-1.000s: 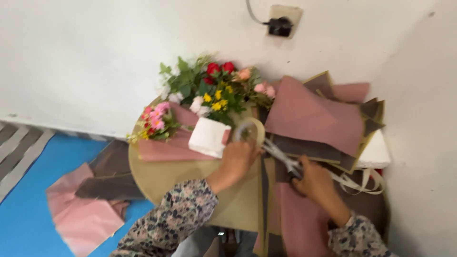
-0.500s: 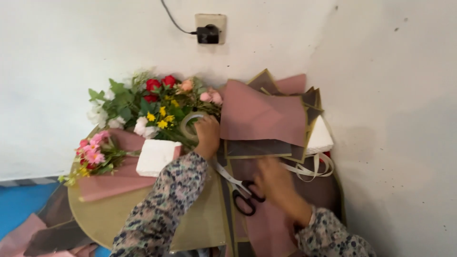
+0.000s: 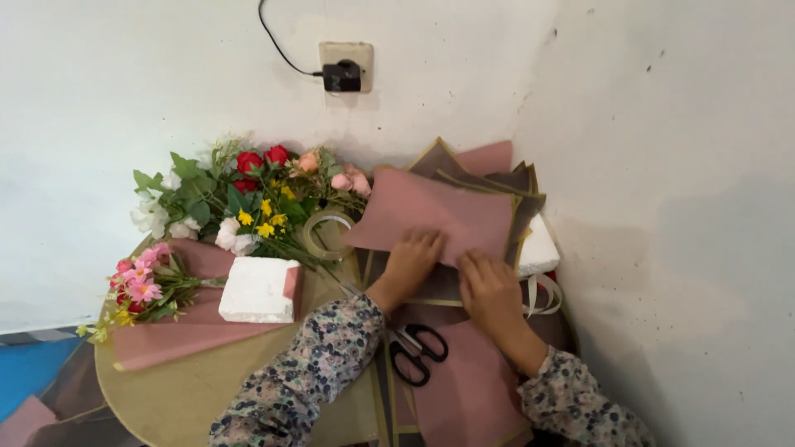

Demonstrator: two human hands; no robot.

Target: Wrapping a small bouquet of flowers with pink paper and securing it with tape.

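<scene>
**Two hands pressed on pink wrapping paper at a corner table**

Where the round tan table (image 3: 166, 397) meets the white wall, a small bunch of pink flowers (image 3: 139, 283) lies at the far left on a pink sheet (image 3: 190, 335). Just right of it sits a white foam block (image 3: 258, 289), one end covered by pink paper. Behind the block a larger spray of mixed flowers (image 3: 240, 199), red, yellow, white and peach with green leaves, fans out against the wall. A roll of clear tape (image 3: 328, 234) lies flat at the stems' right edge.

Further right, the left hand (image 3: 411, 262) rests flat, fingers spread, on the lower edge of a folded pink wrapping sheet (image 3: 431, 215), its floral-patterned sleeve (image 3: 306, 381) running down toward the camera. Black-handled scissors (image 3: 416, 353) lie closed on the paper between the two forearms, untouched. The right hand (image 3: 490, 290) lies just beside the left, palm down with fingers together, pressing the same sheet where it overlaps darker brown sheets (image 3: 513, 186) edged in gold. Neither hand grips anything; both only press on the paper. A second white foam piece (image 3: 537, 251) peeks out beyond the stack, and pale ribbon (image 3: 542, 295) loops beside the right hand. Above, a black plug (image 3: 342, 76) sits in a wall socket.
</scene>
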